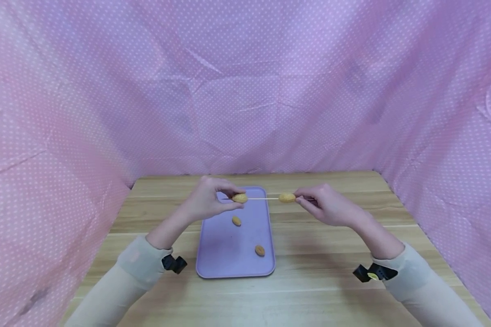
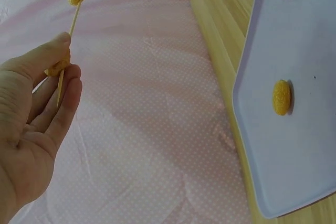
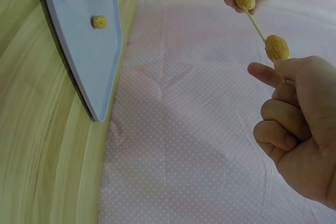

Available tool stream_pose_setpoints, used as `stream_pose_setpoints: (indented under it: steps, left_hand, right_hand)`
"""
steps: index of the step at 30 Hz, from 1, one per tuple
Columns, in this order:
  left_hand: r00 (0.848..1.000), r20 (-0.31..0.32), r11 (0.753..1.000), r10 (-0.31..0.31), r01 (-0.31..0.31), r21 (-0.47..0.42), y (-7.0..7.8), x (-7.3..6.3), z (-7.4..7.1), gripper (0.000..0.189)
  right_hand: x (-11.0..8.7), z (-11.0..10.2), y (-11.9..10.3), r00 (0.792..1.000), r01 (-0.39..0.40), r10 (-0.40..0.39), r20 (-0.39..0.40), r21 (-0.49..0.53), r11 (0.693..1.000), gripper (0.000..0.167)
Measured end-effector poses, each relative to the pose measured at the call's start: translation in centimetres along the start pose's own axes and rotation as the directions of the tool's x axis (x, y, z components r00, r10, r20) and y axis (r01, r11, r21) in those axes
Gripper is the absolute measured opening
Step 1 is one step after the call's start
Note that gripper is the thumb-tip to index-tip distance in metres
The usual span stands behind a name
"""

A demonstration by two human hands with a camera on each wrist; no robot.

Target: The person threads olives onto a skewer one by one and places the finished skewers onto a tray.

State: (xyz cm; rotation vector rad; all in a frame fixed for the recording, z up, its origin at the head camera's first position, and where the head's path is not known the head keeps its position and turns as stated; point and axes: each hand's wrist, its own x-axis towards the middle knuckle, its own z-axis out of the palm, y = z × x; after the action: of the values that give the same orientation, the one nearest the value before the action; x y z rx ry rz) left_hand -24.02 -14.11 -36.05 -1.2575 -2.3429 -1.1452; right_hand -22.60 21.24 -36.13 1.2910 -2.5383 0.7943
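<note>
A thin wooden skewer (image 1: pixel 263 198) runs level between the two hands above the tray, with a wrinkled golden oval dried fruit near each end. My left hand (image 1: pixel 207 200) pinches the left dried fruit (image 1: pixel 240 198) between thumb and fingers; in the left wrist view the skewer's end sticks out past it, across the fingers. The right hand (image 1: pixel 329 204) pinches the skewer right behind the right dried fruit (image 3: pixel 276 48), its other fingers curled. Below, two more lie apart on the tray: a farther dried fruit (image 1: pixel 236 221) and a nearer dried fruit (image 1: pixel 259 250).
A shallow lilac tray (image 1: pixel 222 259) with a low rim lies lengthwise on the wood-grain table (image 1: pixel 311 281), under and between the forearms. Pink dotted cloth (image 1: pixel 245 113) hangs around the back and sides. Each wrist carries a small black camera strap (image 1: pixel 174 263).
</note>
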Motion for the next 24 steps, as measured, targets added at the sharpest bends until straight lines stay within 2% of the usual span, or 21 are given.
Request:
stream_pose_setpoints:
  steps: [5,9,13,24]
  left_hand:
    - [1.000,-0.017,0.999,0.000,0.001,0.037,0.22,-0.06,-0.23,0.026]
    - [1.000,-0.007,0.999,-0.025,0.025,0.035,0.31,-0.09,-0.32,0.026]
    - [1.000,-0.003,0.999,-0.023,0.023,0.039,0.23,0.02,-0.28,0.026]
    - [1.000,0.016,0.998,-0.010,0.009,0.061,0.31,0.17,-0.17,0.026]
  right_hand:
    - [-0.15,-0.10,0.15,1.000,-0.006,0.006,0.005,-0.013,1.000,0.017]
    - [-0.11,0.11,0.37,0.999,0.050,-0.050,-0.017,-0.020,0.999,0.024]
    - [-0.07,0.28,0.47,0.995,0.087,-0.088,-0.038,-0.025,0.996,0.025]
    - [-0.06,0.20,-0.01,0.996,0.078,-0.079,-0.038,-0.026,0.997,0.024]
